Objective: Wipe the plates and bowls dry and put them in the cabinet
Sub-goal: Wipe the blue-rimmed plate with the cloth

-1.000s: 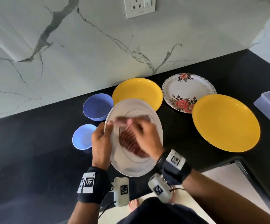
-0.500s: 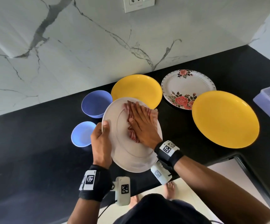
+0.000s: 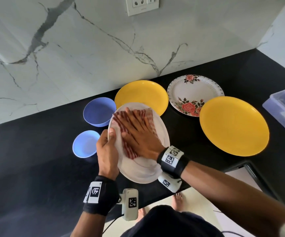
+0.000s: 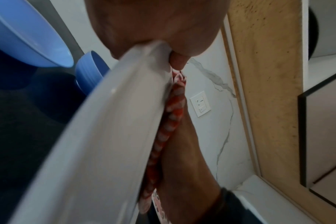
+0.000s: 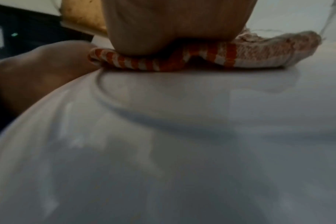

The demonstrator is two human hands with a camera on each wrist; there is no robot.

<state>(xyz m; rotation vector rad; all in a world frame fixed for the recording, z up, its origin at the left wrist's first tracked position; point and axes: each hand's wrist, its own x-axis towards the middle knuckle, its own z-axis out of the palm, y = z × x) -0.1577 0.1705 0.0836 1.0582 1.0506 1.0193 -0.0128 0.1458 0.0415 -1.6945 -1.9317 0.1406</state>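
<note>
Right hand point(image 3: 138, 134) has gone from a bunched, blurred grip on the cloth point(image 3: 119, 117) 1.0 s ago to a flat palm, and since 0.5 s ago it has swept toward the upper-left of the white plate point(image 3: 148, 170); the cloth is now spread wider under it.

Step in hand: drying the plate's top face, mid-wipe. Looks like item 1 of 6, nothing stowed yet by my read.

Hands:
- Left hand point(image 3: 106, 151) grips the plate's left rim, thumb on top, fingers under.
- Right hand lies flat, fingers straight and spread, pressing the cloth onto the plate. It grasps nothing.

Plate is held up off the black countertop point(image 3: 35, 159), tilted, near the counter's front edge. Plain glossy white with a raised rim and a shallow centre well. No droplets resolvable; the wrist views are too blurred.

Waiting on the counter: 2 blue bowls, the larger point(image 3: 99, 111) and the smaller point(image 3: 85, 143), 2 yellow plates, rear point(image 3: 140, 94) and right point(image 3: 232, 125), and 1 floral plate point(image 3: 193, 94).

Next likely: finish the lower-right arc and rim, then flip for the underside. The flip needs a left-hand regrip, and a slick rim is a slip risk.
</note>
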